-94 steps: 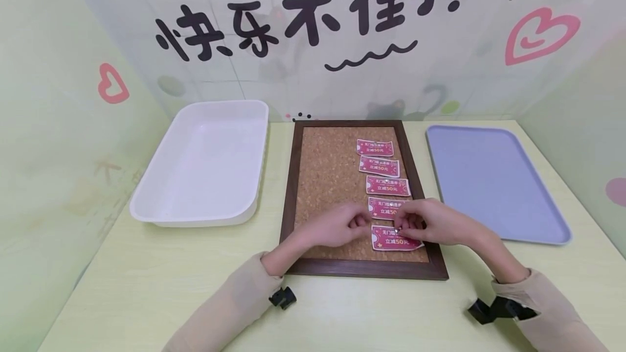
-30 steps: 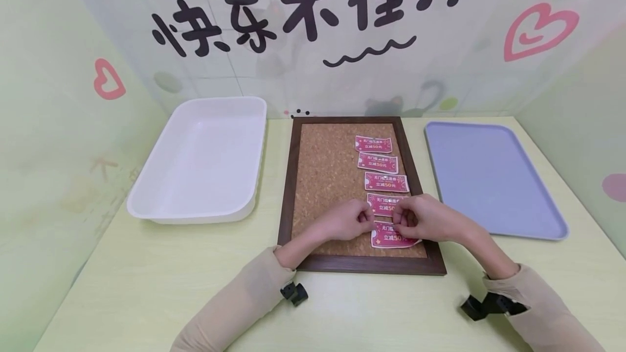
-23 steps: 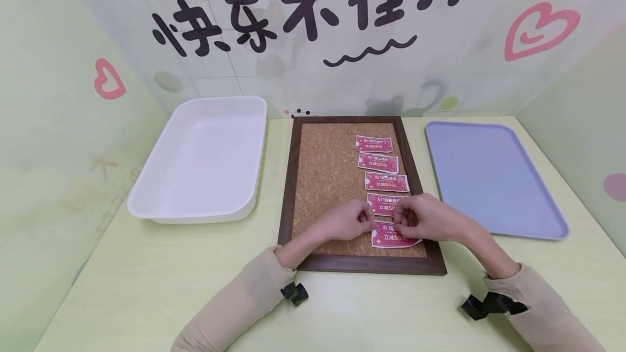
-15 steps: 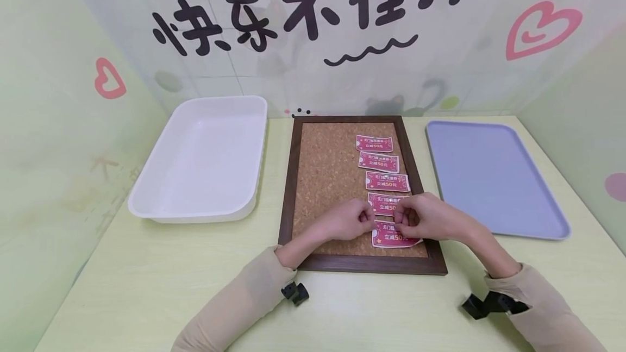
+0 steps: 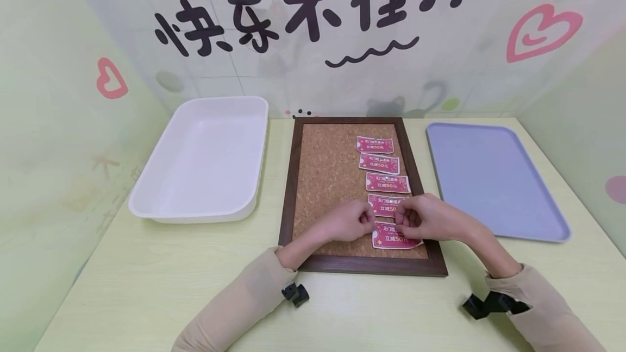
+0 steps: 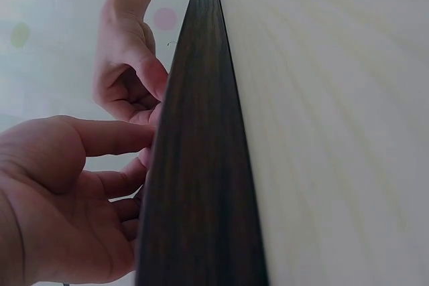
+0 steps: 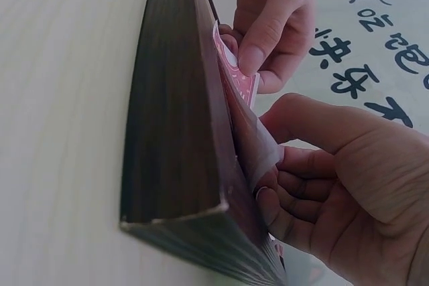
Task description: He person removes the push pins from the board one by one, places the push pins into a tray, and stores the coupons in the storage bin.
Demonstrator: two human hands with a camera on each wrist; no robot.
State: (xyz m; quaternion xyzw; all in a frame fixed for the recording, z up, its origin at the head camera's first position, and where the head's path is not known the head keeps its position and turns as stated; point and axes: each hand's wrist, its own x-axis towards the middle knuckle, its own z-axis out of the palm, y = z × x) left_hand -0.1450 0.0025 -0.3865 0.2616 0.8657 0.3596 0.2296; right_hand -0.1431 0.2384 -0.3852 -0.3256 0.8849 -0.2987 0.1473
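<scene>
1. Working at a framed corkboard (image 5: 325,170), a person has both bare hands at the nearest pink-red coupon (image 5: 384,240); it is the lowest of five in a column along the board's right side, close to the near strip of the dark brown wooden frame (image 5: 371,266).
2. The left hand (image 5: 344,222) has its fingers curled in, at the coupon's left end; the right wrist view shows its thumb against the printed face; I cannot tell whether the fingers grip the paper from beneath.
3. The right hand (image 5: 430,219) is bent over the coupon's right half, fingers curled, thumb and index finger close together; it covers part of the print; whether the fingertips pinch anything is hidden.
4. Seen from the right wrist, the coupon's right end bows up off the board, just beside the right fingers.
5. Four more coupons (image 5: 387,183) run up the cork above it; small pale pin heads (image 5: 390,201) show on at least two; the right fingers overlap the lowest of these four.
6. Left of the board sits a white plastic tub (image 5: 195,217); right of it lies a lavender-blue tray (image 5: 489,178); all rest on a pale wood-grain table (image 5: 371,314).
7. Both beige sleeves (image 5: 235,300) carry black devices (image 5: 295,294); black Chinese characters (image 5: 312,12) mark the wall behind.
</scene>
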